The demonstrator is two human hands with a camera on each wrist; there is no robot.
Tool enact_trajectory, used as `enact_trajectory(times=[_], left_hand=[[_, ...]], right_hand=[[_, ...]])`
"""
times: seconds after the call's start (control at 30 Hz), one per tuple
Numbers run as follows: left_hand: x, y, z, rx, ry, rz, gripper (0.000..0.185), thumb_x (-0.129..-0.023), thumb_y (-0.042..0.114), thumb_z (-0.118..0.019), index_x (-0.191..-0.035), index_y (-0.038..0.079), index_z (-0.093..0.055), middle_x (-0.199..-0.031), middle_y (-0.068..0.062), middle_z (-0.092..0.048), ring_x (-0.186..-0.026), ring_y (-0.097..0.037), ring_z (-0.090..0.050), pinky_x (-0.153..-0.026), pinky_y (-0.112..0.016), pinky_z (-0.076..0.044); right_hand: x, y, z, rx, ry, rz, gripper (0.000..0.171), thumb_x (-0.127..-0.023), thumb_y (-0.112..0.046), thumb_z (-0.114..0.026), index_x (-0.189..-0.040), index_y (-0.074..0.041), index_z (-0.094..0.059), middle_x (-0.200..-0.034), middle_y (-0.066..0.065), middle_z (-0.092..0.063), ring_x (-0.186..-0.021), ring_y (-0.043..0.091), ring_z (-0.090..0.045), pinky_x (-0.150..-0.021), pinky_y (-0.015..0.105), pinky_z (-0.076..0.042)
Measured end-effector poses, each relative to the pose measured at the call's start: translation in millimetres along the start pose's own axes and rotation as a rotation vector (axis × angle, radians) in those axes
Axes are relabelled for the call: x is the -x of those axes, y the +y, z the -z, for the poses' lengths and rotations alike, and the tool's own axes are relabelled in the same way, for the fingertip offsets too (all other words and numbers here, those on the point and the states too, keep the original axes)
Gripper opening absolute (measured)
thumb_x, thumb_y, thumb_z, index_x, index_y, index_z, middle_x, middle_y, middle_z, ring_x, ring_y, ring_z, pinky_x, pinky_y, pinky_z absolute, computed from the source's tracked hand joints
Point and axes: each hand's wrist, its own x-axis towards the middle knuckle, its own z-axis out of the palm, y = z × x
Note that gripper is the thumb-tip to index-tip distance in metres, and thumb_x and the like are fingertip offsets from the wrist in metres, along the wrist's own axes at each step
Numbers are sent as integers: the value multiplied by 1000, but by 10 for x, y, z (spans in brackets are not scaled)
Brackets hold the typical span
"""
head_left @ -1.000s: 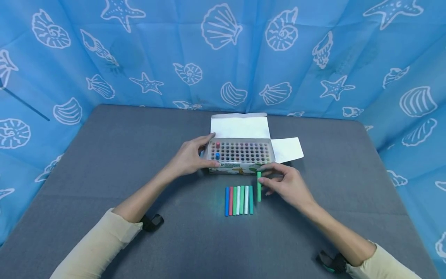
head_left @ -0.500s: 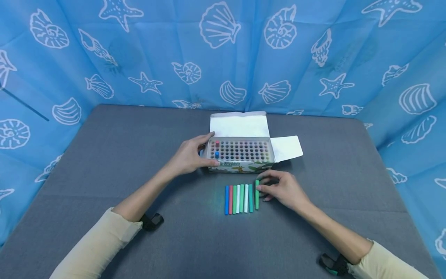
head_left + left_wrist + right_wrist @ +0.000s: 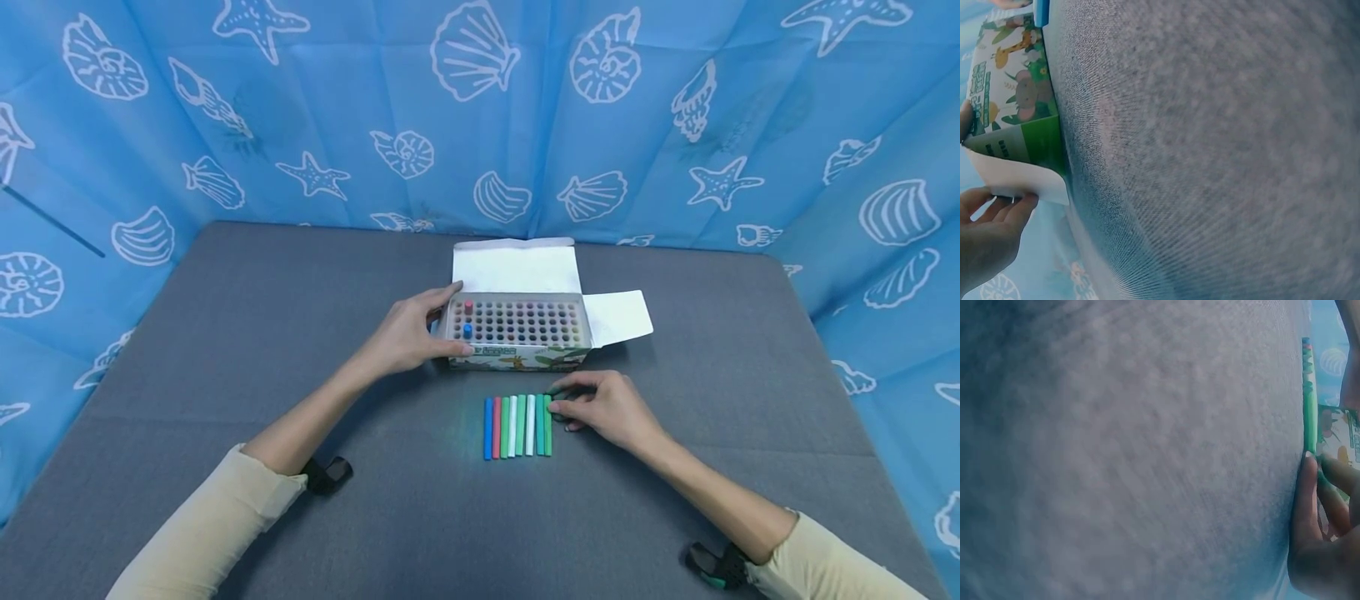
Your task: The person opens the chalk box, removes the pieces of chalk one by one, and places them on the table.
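Observation:
My left hand [image 3: 405,333] grips the left end of an open cardboard chalk box [image 3: 525,359], thumb on the front and a finger at the back corner. In the left wrist view its fingers touch the white end flap [image 3: 1022,178]. A red chalk [image 3: 468,308] and a blue chalk [image 3: 468,330] stand in the box's holed tray. In front of it, several chalk sticks lie side by side, from a blue stick [image 3: 487,429] to a dark green stick [image 3: 539,427]. At their right end, my right hand [image 3: 611,407] pinches the upper part of a green chalk stick [image 3: 548,433].
The box's white lid [image 3: 516,268] is folded back, and a white side flap [image 3: 618,318] sticks out to the right. Grey cloth covers the table [image 3: 337,517]. A blue shell-print curtain [image 3: 360,108] hangs behind it.
My right hand has brought the green chalk stick toward me and to the left, from beside the box's front to the right end of the row. My left hand stays on the box.

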Motion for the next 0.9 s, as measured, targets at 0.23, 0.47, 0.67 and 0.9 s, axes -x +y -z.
enact_trajectory(times=[0.23, 0.47, 0.67, 0.9], left_hand=[[-10, -5, -5, 7, -1, -4, 98, -78, 40, -86, -156, 15, -32, -153, -18, -40, -131, -32, -50, -106, -44, -45], [1, 3, -9, 24, 1, 1, 98, -78, 39, -86, -156, 15, -32, -152, -18, -41, -129, -31, -51, -105, -43, -46], [12, 5, -12, 30, 5, 2, 99, -77, 38, -86, -156, 13, -32, -151, -18, -42, -129, -31, -51, -106, -43, -45], [15, 0, -12, 32, 8, -2, 98, -78, 37, -86, -156, 14, -32, -152, -19, -42, -130, -32, -51, -106, -43, -45]], right_hand=[[-5, -4, 25, -6, -10, 48, 28, -89, -15, -76, -113, -2, -72, -73, 3, -73, -62, 18, -70, -60, 30, -58], [-32, -107, 97, -44, -40, 144, 26, -91, -16, -73, -114, -4, -71, -82, 7, -74, -67, 22, -70, -63, 35, -59], [-59, -299, 129, -75, -37, 210, 25, -91, -11, -73, -114, -2, -71, -89, 9, -73, -72, 24, -71, -65, 41, -59], [-137, -494, 180, -59, 11, 267, 23, -90, -5, -73, -112, -2, -71, -94, 10, -72, -77, 29, -71, -66, 44, -59]])
